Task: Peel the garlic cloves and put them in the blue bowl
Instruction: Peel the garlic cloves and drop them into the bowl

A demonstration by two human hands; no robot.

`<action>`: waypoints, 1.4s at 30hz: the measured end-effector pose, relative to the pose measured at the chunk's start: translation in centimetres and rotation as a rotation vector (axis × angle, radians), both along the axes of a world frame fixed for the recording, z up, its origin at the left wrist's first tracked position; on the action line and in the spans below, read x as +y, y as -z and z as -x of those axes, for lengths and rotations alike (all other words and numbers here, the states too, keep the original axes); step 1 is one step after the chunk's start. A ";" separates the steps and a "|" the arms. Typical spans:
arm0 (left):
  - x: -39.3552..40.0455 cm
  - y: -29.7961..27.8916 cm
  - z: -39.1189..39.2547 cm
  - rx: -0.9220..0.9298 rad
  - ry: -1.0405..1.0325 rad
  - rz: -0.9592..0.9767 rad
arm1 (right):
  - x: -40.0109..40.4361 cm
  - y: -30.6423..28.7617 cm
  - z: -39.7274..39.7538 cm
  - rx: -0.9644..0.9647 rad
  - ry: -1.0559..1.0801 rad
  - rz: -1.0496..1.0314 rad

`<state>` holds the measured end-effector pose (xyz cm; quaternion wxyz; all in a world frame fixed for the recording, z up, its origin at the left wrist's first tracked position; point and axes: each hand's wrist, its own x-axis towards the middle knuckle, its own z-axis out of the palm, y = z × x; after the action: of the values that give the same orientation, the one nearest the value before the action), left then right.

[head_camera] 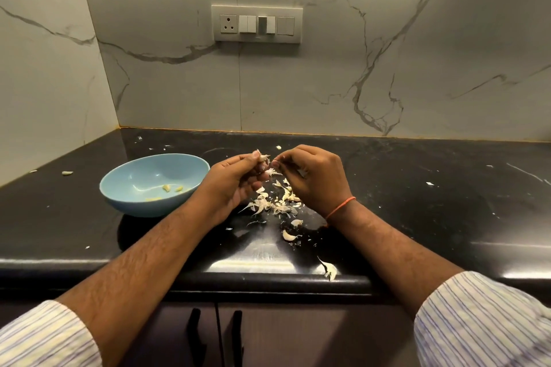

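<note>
Peeling mid-clove | left hand [235, 179] pinches garlic clove [262, 157] above counter [417, 202] middle, right hand [316, 176] nips its skin | blue bowl [155, 183] left, few cloves inside | next: strip, drop in

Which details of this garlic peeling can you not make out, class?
Head view only:
- Garlic clove: mostly hidden by the left hand; how much is peeled is unclear.
- Right hand: fingertips curl away, so what they pinch is hidden.
- Blue bowl: pieces inside are too small to count.
</note>
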<state>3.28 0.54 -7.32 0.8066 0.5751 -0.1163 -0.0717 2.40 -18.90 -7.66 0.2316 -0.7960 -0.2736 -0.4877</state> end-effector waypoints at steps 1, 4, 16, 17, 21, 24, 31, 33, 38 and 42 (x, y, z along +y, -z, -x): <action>0.1 0.0 0.0 -0.002 0.000 0.004 | -0.2 0.0 0.0 0.033 -0.010 -0.017; 0.0 0.0 0.1 -0.033 -0.018 -0.014 | -0.6 -0.1 0.1 0.164 -0.076 -0.090; 0.0 0.3 0.7 -0.155 -0.056 -0.161 | -1.0 0.0 0.8 0.515 -0.165 -0.157; 0.0 0.3 0.8 -0.163 -0.054 -0.178 | -1.0 0.0 0.8 0.515 -0.168 -0.142; -0.1 0.5 0.7 -0.208 -0.058 -0.230 | -1.1 0.3 0.5 0.515 -0.165 -0.062; -0.3 0.7 0.6 -0.274 -0.082 -0.288 | -1.2 0.5 0.3 0.485 -0.108 0.018; -0.3 0.9 0.3 -0.260 -0.073 -0.270 | -1.0 -0.1 0.8 0.433 -0.070 0.119; -0.3 0.9 0.2 -0.198 -0.049 -0.229 | -1.0 -0.1 0.9 0.454 -0.095 0.099; -0.4 0.9 0.3 -0.179 -0.045 -0.238 | -1.1 0.1 0.7 0.541 -0.144 -0.004; -0.3 0.8 0.6 -0.249 -0.069 -0.320 | -1.2 0.2 0.5 0.558 -0.094 -0.055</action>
<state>2.65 0.26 -8.09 0.6863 0.7040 -0.1824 0.0098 1.89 -20.12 -7.84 0.3419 -0.8794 -0.2222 -0.2456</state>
